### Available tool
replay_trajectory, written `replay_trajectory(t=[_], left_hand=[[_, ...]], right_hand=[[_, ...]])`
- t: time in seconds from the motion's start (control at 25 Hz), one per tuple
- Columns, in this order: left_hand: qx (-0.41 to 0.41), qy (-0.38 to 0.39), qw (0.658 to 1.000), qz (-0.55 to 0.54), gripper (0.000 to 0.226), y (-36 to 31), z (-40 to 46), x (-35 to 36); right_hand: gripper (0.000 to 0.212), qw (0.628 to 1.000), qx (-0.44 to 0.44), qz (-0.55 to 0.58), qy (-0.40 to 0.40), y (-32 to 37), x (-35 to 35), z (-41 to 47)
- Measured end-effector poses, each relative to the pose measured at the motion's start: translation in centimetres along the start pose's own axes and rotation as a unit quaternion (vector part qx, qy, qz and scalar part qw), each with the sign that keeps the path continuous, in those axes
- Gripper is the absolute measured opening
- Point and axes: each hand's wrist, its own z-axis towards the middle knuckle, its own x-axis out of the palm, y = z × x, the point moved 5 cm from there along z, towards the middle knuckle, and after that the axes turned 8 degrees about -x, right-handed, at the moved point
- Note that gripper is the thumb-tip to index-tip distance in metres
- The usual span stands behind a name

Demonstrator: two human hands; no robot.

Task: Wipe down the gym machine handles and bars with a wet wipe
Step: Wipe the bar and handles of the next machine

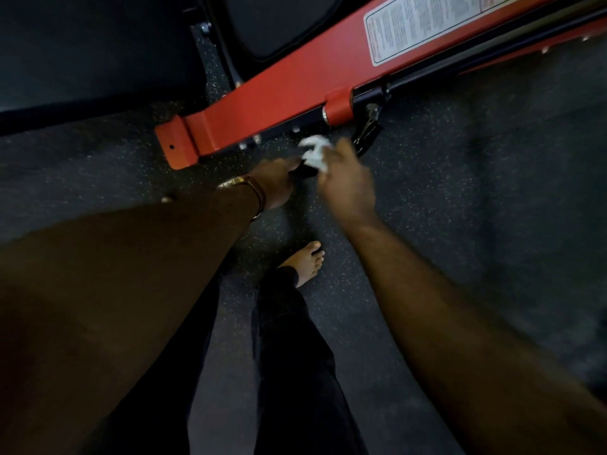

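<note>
A red gym machine frame (295, 83) runs diagonally from the lower left to the upper right, close to the floor. Below it hangs a black handle (303, 170) on a strap (366, 136) clipped to the machine. My left hand (277, 182), with a watch on the wrist, grips the left end of that black handle. My right hand (345, 178) holds a crumpled white wet wipe (315, 152) pressed on the handle's right part. Most of the handle is hidden by both hands.
Dark speckled rubber floor (460, 192) lies all around. A black padded part (272, 24) of the machine is at the top, with a white warning label (420, 24) on the red frame. My bare foot (307, 262) and dark trouser legs are below the hands.
</note>
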Motion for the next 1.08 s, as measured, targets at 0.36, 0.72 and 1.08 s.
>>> replay_trajectory(t=[0.36,0.72,1.08], left_hand=[[-0.024,-0.007,1.000,-0.011,0.082,0.6,-0.4,2.8],[-0.002,0.020,0.996,0.081,0.081,2.6,0.2,3.3],[-0.031,0.014,0.996,0.081,0.083,2.5,0.3,3.4]], right_hand=[[0.034,0.651,0.382,0.613,-0.233,-2.5,6.5,-0.6],[0.024,0.595,0.319,0.732,-0.089,-4.6,5.8,1.7],[0.032,0.625,0.408,0.652,-0.132,-2.4,7.5,0.5]])
